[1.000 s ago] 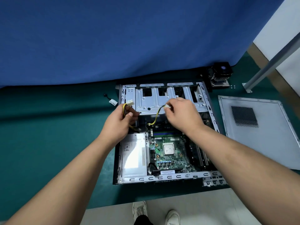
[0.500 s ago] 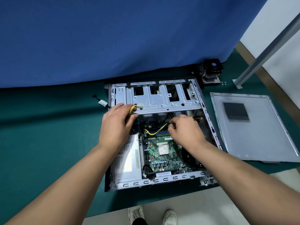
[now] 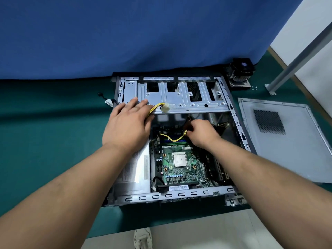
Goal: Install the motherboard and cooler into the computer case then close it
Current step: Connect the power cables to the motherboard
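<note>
The flat left hand pins spare wires aside on the case; the right hand pinches a plug, likely seating it on the motherboard; the cooler waits outside.

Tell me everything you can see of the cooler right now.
The cooler is not installed: it sits outside the case, on the green mat past its far right corner, against the blue curtain. A black fan tops metal fins on a pale base. Neither hand touches it.
</note>
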A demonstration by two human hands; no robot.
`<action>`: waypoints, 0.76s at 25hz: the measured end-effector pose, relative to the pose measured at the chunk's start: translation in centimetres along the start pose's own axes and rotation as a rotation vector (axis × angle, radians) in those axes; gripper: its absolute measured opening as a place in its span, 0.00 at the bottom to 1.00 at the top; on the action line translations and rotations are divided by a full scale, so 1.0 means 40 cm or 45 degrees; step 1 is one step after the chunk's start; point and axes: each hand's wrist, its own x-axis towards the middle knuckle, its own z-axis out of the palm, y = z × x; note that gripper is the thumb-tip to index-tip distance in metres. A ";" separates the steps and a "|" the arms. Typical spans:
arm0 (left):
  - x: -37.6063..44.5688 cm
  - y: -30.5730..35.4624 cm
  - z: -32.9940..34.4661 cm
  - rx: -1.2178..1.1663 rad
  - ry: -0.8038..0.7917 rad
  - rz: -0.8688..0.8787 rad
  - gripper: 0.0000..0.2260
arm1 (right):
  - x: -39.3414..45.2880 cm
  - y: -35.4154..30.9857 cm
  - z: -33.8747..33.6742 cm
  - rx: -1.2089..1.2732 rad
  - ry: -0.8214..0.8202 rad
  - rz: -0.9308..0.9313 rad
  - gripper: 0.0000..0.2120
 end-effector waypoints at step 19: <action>0.002 -0.008 0.019 0.007 0.146 0.012 0.16 | 0.060 0.052 0.036 0.148 0.098 -0.116 0.15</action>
